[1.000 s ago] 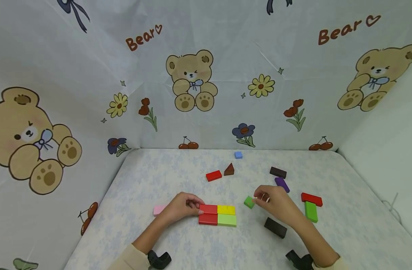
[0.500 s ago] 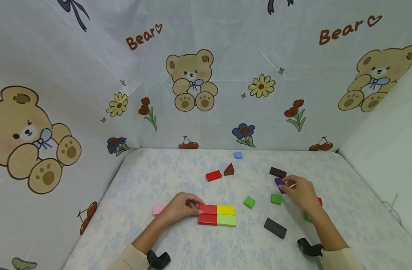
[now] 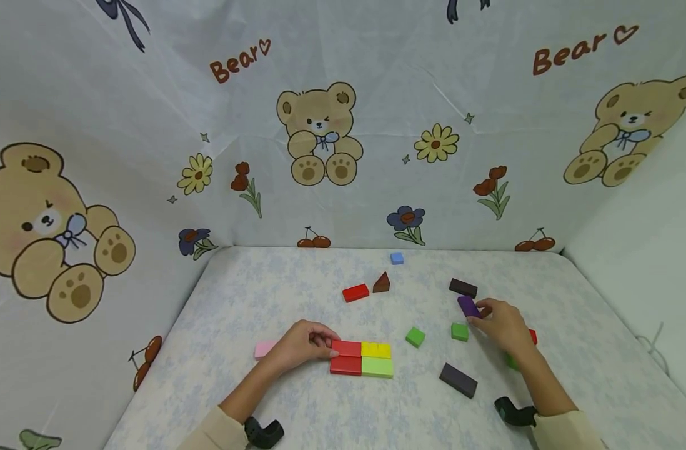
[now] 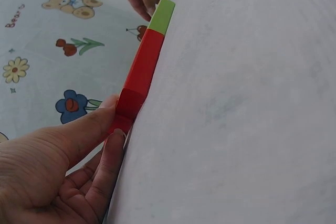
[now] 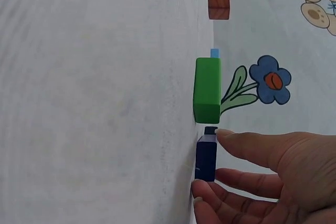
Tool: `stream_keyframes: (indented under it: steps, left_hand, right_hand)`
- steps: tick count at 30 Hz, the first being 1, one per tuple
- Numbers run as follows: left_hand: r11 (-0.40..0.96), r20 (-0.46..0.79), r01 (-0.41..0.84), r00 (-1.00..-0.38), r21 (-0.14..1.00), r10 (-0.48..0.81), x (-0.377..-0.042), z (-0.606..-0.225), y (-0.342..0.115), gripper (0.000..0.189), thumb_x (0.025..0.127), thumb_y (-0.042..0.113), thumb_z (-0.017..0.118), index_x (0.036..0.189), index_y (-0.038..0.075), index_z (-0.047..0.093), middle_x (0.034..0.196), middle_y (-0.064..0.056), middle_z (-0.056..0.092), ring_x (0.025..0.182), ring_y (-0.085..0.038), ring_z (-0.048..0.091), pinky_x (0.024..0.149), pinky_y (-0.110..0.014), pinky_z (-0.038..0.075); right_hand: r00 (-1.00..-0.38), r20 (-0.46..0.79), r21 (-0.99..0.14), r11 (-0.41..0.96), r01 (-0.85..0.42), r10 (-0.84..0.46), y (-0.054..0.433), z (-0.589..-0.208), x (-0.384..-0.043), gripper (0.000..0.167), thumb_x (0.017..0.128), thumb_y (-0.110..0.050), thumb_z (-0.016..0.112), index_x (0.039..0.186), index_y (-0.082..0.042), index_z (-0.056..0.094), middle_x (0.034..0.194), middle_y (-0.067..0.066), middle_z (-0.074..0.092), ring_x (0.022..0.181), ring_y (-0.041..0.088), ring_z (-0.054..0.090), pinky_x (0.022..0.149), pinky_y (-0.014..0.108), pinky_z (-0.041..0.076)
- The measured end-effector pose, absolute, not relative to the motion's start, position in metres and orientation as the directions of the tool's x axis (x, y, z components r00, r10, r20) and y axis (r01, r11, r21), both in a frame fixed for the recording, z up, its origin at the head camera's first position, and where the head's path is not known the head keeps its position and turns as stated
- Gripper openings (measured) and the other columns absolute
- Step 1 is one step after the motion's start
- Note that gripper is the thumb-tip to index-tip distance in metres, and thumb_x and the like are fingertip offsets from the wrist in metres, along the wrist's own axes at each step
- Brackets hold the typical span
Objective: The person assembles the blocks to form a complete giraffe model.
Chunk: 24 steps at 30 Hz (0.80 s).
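The purple block (image 3: 467, 306) lies on the table (image 3: 377, 409), just beside a black block (image 3: 463, 287), and the right hand (image 3: 500, 322) pinches it. The left hand (image 3: 302, 345) pinches a red block (image 3: 348, 348), which touches a yellow block (image 3: 376, 350).

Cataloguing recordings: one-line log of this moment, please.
left hand: holds red block beside yellow block | right hand: pinches purple block | dark block: beyond purple block

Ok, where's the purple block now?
Right of centre in the head view, the purple block is at the right hand, between a dark block behind and a green block in front.
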<state>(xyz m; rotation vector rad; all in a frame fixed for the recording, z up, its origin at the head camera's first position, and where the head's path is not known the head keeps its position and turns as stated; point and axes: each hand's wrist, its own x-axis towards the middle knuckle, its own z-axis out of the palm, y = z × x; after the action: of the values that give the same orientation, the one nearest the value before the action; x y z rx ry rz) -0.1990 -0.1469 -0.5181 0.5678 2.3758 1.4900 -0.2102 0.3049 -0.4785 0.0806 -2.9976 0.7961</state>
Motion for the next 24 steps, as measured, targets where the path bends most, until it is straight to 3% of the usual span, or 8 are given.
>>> stream_keyframes:
  steps: [13,24]
  left_hand:
    - [0.395,-0.029,0.175,-0.888,0.902,0.459,-0.1984,-0.5198,-0.1471,0.022,0.082,0.020,0.087,0.102,0.017,0.080,0.081,0.001,0.067,0.073,-0.017,0.061,0.065,-0.024,0.052]
    - [0.394,-0.034,0.172,-0.885,0.903,0.464,-0.2007,-0.5201,-0.1478,0.022,0.082,0.021,0.087,0.103,0.018,0.080,0.080,0.001,0.068,0.074,-0.017,0.061,0.065,-0.025,0.052]
  right_hand:
    - [-0.998,0.017,-0.446,0.893,-0.056,-0.054,0.3026,-0.4804,-0.2155,0.047,0.088,-0.013,0.075,0.125,0.011,0.061,0.099,0.025,0.069,0.086,0.035,0.064,0.072,0.051,0.054]
    - [-0.999,0.006,-0.456,0.889,-0.033,-0.034,0.3006,-0.4779,-0.2141,0.040,0.087,-0.013,0.078,0.114,0.014,0.065,0.091,0.021,0.068,0.081,0.031,0.062,0.072,0.049,0.053]
